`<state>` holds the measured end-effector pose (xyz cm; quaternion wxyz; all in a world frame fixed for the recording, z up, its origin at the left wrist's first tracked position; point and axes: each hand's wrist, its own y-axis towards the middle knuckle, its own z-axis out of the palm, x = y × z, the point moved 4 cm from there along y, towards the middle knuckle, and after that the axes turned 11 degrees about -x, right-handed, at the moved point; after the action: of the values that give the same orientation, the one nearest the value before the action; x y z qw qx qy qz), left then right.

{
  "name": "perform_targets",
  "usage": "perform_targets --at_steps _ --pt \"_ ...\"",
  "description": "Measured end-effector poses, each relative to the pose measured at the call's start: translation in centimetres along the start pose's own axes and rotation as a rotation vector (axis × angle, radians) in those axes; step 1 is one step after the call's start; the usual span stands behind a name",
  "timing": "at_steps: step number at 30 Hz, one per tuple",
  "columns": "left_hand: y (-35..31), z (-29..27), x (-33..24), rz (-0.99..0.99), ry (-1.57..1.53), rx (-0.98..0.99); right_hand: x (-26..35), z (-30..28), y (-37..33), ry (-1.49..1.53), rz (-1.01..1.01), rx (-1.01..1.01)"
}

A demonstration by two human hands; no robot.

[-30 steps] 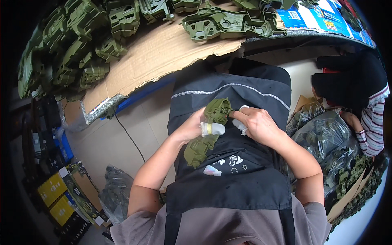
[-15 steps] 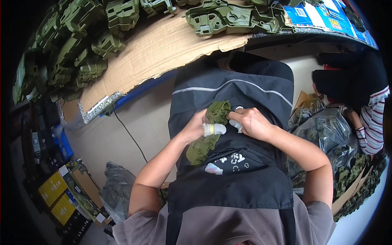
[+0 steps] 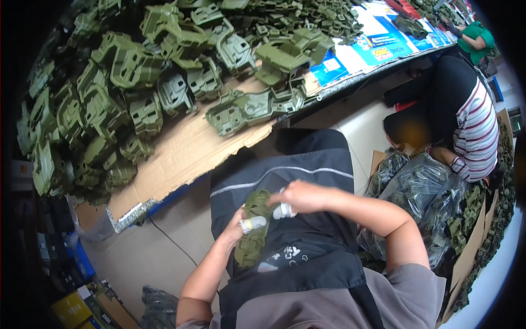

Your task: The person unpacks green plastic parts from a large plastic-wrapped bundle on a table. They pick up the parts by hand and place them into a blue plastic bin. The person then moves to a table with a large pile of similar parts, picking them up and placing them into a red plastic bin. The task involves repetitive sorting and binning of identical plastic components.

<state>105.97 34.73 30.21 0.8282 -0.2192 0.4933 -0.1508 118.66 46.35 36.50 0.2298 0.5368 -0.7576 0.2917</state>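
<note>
Left hand: closed on green moulding. Right hand: beside it, hold unclear. Lettered blue sheet: lies along bench edge.

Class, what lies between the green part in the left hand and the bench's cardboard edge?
The head view shows the dark apron, crossed by a pale line, between the green part and the cardboard edge; the shadowed strip past it is unclear.

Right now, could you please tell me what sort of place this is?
Probably a workshop or small factory: many moulded green parts are heaped on a cardboard-covered table, the left hand holds a similar green piece, and a person in a striped top is beside a large plastic bag.
</note>
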Motion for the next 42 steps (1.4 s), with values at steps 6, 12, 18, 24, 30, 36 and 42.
perform_targets --at_steps 6,12,18,24,30,36,42 --pt "0.4 0.0 -0.2 0.009 -0.350 -0.094 -10.8 -24.2 -4.3 -0.352 0.162 -1.534" --pt "-1.5 0.3 1.3 -0.041 -0.511 0.037 -19.4 -25.9 -2.0 -1.031 0.048 -1.231" --pt "-0.6 -0.4 2.4 -0.101 -0.590 -0.003 -21.6 -27.4 -3.3 -0.736 0.098 -1.089" --pt "-0.8 0.2 2.0 -0.003 -0.534 -0.117 -21.3 -26.1 -4.7 -0.842 0.335 -0.999" --pt "0.2 -0.2 3.2 -0.158 -0.546 -0.162 -4.3 -16.0 -6.7 -0.408 0.046 -1.190" --pt "0.1 0.6 2.5 0.073 -0.662 -0.104 6.0 4.2 -10.4 0.419 0.182 -0.242" --pt "0.2 -0.3 3.2 -0.053 -0.469 -0.227 5.9 2.2 -10.6 0.479 0.300 -0.342"
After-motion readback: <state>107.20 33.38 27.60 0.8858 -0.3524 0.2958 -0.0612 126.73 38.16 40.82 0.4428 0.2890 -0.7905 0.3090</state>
